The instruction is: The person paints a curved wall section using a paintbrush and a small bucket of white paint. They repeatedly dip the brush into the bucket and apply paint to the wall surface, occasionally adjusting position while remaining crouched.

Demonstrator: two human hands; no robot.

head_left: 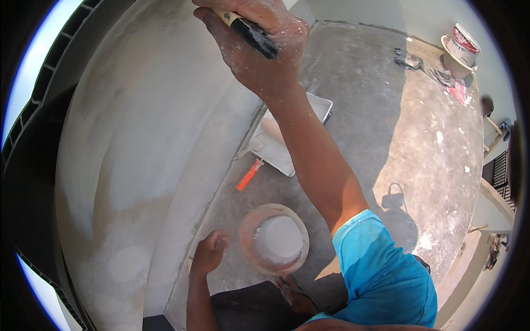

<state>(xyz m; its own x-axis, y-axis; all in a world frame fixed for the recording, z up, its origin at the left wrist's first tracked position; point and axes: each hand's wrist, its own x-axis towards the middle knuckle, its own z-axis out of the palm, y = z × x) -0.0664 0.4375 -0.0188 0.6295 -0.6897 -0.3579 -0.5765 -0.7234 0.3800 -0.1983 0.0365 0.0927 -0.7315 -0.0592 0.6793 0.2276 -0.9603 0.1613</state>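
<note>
My right hand (265, 49) is raised at the top edge against the grey wall, its fingers wrapped round a handled tool (254, 36) with a black and cream handle. The tool's working end is out of view. White specks dot that hand. Low at the left, my left hand (210, 251) hangs beside the bucket, fingers curled in and holding nothing that I can see. The bucket (305, 229) stands on the floor with white paint or plaster (280, 238) inside. Whitish streaks and darker patches cover the wall (138, 127).
Beyond the bucket lies a paint tray (317, 102) with a roller with an orange handle (249, 175), partly behind my right forearm. Stacked buckets (462, 49) stand at the far right, near a grey cloth (422, 66). White splatters mark the sunlit floor (430, 143).
</note>
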